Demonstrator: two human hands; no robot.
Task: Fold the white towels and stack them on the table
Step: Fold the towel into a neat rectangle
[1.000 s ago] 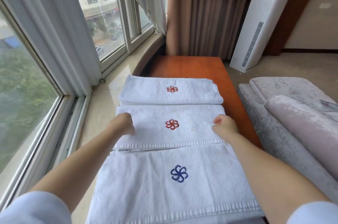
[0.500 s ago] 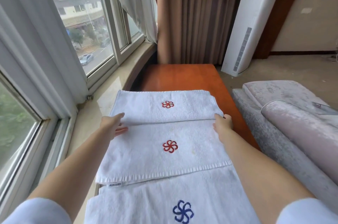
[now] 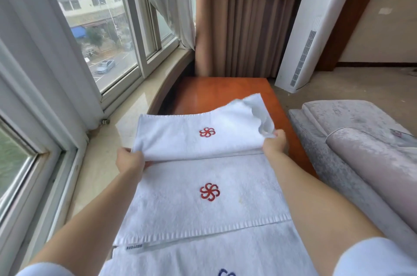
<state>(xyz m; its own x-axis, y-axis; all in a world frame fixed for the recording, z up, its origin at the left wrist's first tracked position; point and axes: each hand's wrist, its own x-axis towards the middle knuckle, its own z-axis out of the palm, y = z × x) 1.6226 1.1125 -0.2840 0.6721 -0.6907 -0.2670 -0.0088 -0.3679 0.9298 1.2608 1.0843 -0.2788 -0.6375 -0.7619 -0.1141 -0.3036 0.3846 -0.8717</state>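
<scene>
While left hand (image 3: 129, 161) and right hand (image 3: 275, 143) each pinch a near corner of the far towel (image 3: 180, 138) with curled fingers, lifting its right side off the wooden table (image 3: 225, 90), it overlaps the middle towel (image 3: 180, 199), both bearing red pinwheel logos, hem tag (image 3: 135, 247) text unreadable

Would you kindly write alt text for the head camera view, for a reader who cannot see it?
Both hands, left and right, grip the near corners of the far towel, lifting it off a wooden table. A second towel with a red flower lies nearer, beside a window.
</scene>
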